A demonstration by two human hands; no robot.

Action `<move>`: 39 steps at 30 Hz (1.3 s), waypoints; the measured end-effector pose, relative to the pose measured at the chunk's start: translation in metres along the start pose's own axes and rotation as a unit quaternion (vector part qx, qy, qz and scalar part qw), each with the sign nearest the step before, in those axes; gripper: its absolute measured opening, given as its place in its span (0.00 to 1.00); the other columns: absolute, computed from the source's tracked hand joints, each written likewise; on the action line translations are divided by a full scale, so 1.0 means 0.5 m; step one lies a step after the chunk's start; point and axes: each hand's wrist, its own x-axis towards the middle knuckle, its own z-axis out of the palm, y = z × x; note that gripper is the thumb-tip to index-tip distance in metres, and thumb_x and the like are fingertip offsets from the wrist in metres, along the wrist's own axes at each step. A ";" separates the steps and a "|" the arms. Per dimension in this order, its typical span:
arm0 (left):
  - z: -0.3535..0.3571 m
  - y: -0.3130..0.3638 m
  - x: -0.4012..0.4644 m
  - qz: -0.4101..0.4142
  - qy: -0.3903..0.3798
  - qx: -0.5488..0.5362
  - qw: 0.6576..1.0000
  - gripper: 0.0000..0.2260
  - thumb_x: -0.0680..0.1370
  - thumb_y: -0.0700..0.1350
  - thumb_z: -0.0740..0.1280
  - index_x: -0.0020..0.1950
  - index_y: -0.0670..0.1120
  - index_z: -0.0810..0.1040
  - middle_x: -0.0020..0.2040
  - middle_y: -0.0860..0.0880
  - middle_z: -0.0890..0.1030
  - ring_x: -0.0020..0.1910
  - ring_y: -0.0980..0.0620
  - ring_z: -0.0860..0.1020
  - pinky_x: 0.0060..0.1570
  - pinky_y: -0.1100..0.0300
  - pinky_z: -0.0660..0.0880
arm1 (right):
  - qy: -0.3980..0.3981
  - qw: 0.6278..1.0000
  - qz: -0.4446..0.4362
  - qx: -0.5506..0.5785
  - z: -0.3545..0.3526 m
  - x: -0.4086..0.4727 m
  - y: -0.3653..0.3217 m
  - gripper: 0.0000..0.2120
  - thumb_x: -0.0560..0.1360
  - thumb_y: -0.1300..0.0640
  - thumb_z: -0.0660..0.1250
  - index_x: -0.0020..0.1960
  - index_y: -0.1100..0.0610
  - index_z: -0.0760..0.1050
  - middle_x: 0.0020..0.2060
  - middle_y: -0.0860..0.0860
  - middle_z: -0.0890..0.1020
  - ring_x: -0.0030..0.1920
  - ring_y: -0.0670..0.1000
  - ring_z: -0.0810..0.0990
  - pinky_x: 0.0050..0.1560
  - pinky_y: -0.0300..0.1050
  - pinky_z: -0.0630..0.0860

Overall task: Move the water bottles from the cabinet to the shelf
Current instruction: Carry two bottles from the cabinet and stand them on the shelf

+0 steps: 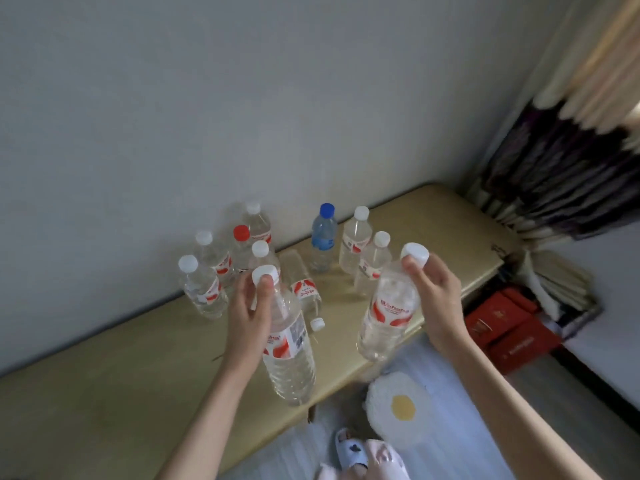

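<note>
We've a bottle (pixel 289 344) by the neck in the left hand (pixel 250 311) & another (pixel 388 306) in the right hand (pixel 437 299), fingers curled tight, both above the surface (pixel 121 368) w/ the rest; lift straight, keep clear of the standing ones.

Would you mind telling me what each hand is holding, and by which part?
Left hand holds a water bottle by its neck, below the white cap. Right hand holds another water bottle the same way.
</note>
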 end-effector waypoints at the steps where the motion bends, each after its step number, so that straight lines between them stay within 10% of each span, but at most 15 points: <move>1: 0.010 0.010 -0.010 0.003 -0.018 -0.005 1.000 0.03 0.76 0.53 0.57 0.47 0.62 0.68 0.46 0.65 0.73 0.44 0.77 0.73 0.41 0.82 0.67 | 0.028 0.999 0.011 0.018 -0.021 -0.027 -0.004 0.08 0.73 0.51 0.68 0.43 0.55 0.78 0.38 0.47 0.81 0.40 0.45 0.77 0.43 0.37 0.72; 7: 0.111 0.027 -0.082 0.009 -0.148 -0.035 0.988 0.14 0.74 0.62 0.60 0.49 0.55 0.75 0.49 0.49 0.80 0.50 0.53 0.79 0.53 0.60 0.75 | 0.174 0.979 0.057 0.086 -0.168 -0.200 -0.013 0.33 0.60 0.34 0.70 0.41 0.65 0.74 0.38 0.59 0.79 0.39 0.53 0.76 0.42 0.46 0.73; 11: 0.213 0.072 -0.183 0.014 -0.247 -0.043 0.968 0.07 0.78 0.50 0.58 0.48 0.50 0.75 0.44 0.54 0.78 0.45 0.61 0.77 0.42 0.76 0.71 | 0.266 0.958 0.059 0.085 -0.282 -0.325 -0.027 0.33 0.60 0.34 0.68 0.41 0.65 0.76 0.34 0.53 0.82 0.34 0.49 0.79 0.35 0.39 0.77; 18: 0.379 0.119 -0.435 0.049 -0.438 -0.059 0.895 0.16 0.71 0.65 0.59 0.44 0.54 0.76 0.41 0.48 0.81 0.38 0.56 0.80 0.41 0.62 0.77 | 0.437 0.896 0.050 0.064 -0.490 -0.630 -0.049 0.31 0.51 0.25 0.68 0.37 0.50 0.81 0.33 0.47 0.81 0.34 0.43 0.77 0.35 0.32 0.75; 25: 0.463 0.147 -0.841 0.034 -0.599 -0.046 0.798 0.19 0.70 0.67 0.60 0.45 0.54 0.77 0.44 0.42 0.81 0.43 0.48 0.80 0.47 0.49 0.77 | 0.560 0.826 0.068 0.006 -0.649 -1.026 -0.068 0.17 0.62 0.34 0.69 0.41 0.47 0.80 0.35 0.37 0.82 0.39 0.35 0.78 0.45 0.30 0.73; 34: 0.532 0.195 -1.340 0.037 -0.773 -0.047 0.632 0.13 0.72 0.59 0.58 0.46 0.53 0.76 0.43 0.44 0.81 0.38 0.53 0.81 0.37 0.64 0.77 | 0.758 0.646 0.091 0.018 -0.770 -1.483 -0.067 0.14 0.64 0.42 0.72 0.43 0.50 0.80 0.35 0.39 0.83 0.43 0.41 0.79 0.49 0.39 0.72; 39: 0.587 0.199 -1.601 0.048 -0.835 -0.046 0.547 0.13 0.73 0.58 0.58 0.47 0.52 0.76 0.45 0.43 0.80 0.43 0.49 0.78 0.46 0.53 0.75 | 0.835 0.541 0.097 0.028 -0.839 -1.692 -0.056 0.13 0.63 0.39 0.67 0.38 0.47 0.82 0.35 0.43 0.82 0.43 0.46 0.78 0.48 0.42 0.72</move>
